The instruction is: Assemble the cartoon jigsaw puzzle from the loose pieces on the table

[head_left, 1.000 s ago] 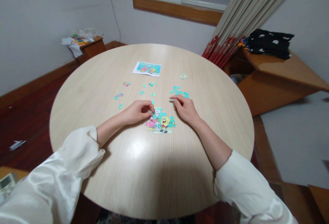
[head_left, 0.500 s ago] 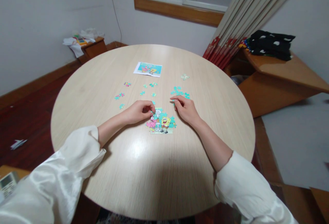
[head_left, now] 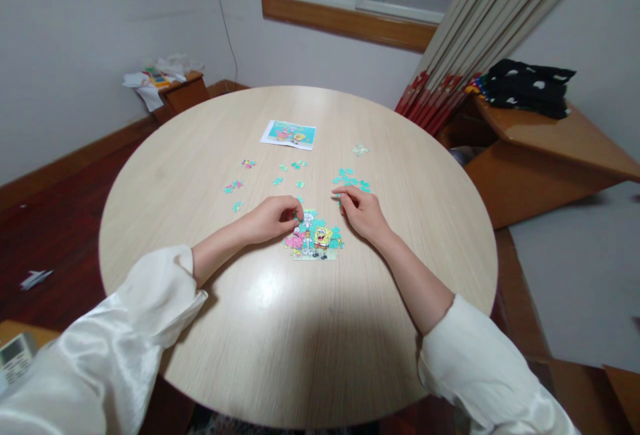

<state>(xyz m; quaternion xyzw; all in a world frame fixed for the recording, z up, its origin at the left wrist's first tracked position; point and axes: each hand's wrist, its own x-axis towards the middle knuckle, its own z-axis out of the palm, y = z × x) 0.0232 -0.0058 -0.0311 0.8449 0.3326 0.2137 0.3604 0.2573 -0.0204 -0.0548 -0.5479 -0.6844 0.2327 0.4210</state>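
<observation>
A partly joined jigsaw puzzle [head_left: 323, 238] with cartoon figures in yellow, pink and teal lies flat between my hands. My left hand [head_left: 273, 217] rests at its upper left edge, thumb and forefinger pinched together. Whatever may be between those fingertips is too small to make out. To the upper right of the puzzle, my right hand [head_left: 364, 210] hovers close to a cluster of loose teal puzzle pieces [head_left: 350, 178]. Its index finger points left, apart from the thumb, and the other fingers curl under. Part of the cluster is hidden behind this hand.
A printed picture sheet [head_left: 290, 135] lies farther back on the round table [head_left: 250, 355]. Small groups of pieces are spread about: pink and teal ones [head_left: 233, 186] at left, pale ones [head_left: 360, 150] at back right. A wooden cabinet [head_left: 540, 155] stands beyond the right edge.
</observation>
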